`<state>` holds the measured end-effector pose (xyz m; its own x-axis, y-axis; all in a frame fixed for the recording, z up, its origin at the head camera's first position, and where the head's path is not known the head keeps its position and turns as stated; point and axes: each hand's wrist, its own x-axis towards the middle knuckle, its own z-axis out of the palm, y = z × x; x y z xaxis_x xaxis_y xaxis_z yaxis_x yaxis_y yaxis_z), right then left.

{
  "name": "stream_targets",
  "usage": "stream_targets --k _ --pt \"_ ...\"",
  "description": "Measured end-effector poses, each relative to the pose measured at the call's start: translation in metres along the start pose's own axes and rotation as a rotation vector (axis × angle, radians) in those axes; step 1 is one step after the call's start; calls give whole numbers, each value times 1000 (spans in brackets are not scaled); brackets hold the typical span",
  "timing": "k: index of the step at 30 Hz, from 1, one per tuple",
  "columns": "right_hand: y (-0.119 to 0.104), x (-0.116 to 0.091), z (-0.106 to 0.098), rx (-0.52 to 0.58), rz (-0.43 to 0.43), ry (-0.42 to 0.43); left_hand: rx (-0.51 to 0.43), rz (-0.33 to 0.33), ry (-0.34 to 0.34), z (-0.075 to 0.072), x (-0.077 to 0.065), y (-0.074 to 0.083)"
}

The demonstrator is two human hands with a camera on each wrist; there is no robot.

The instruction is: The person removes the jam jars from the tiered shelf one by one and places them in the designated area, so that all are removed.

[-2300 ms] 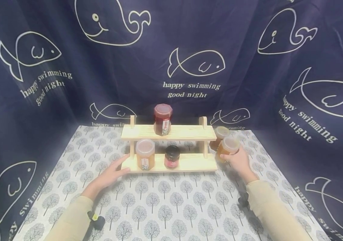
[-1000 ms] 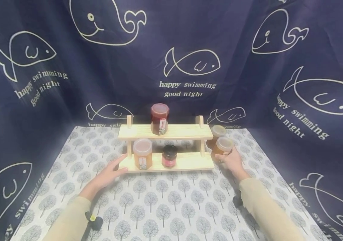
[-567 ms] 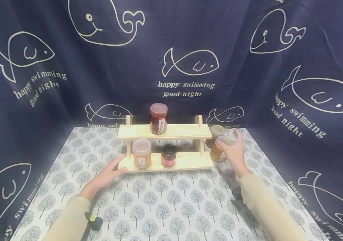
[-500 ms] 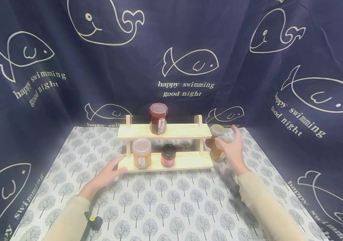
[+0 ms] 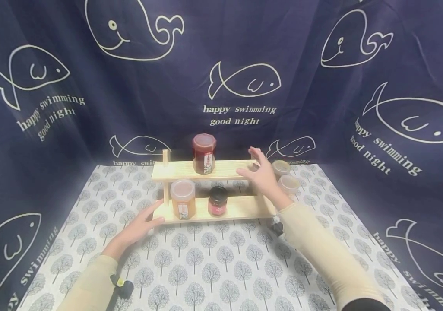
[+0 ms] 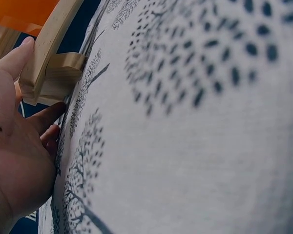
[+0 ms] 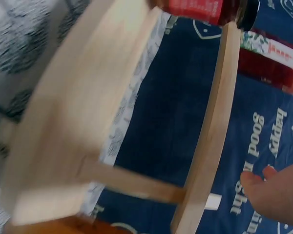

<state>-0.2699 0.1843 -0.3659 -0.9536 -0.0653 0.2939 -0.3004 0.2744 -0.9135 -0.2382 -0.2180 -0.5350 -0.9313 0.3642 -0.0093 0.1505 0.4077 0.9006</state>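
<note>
A two-tier wooden rack stands on the table. My left hand rests against its left end; in the left wrist view the thumb touches the board's end and the fingers reach alongside. My right hand is over the right end of the top shelf, thumb and fingers spread apart, holding nothing. A dark red jar stands on the top shelf. The lower shelf bears an amber jar with a pale lid and a small black-lidded jar.
Two pale-lidded jars, a back one and a front one, stand right of the rack, partly hidden by my right hand and arm. A tree-print cloth covers the table. A navy fish-print curtain hangs behind and at both sides.
My right hand has let go of the front amber jar on the right, lifted off it and moved left over the top shelf. The left hand has stayed at the rack's end.
</note>
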Motion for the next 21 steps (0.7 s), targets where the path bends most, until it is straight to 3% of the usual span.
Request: stream_targets --k 8,21 --pt "20 33 28 0 -8 -77 -32 -7 0 1 -1 1" --pt "18 53 55 -27 58 -124 1 -14 12 0 1 -2"
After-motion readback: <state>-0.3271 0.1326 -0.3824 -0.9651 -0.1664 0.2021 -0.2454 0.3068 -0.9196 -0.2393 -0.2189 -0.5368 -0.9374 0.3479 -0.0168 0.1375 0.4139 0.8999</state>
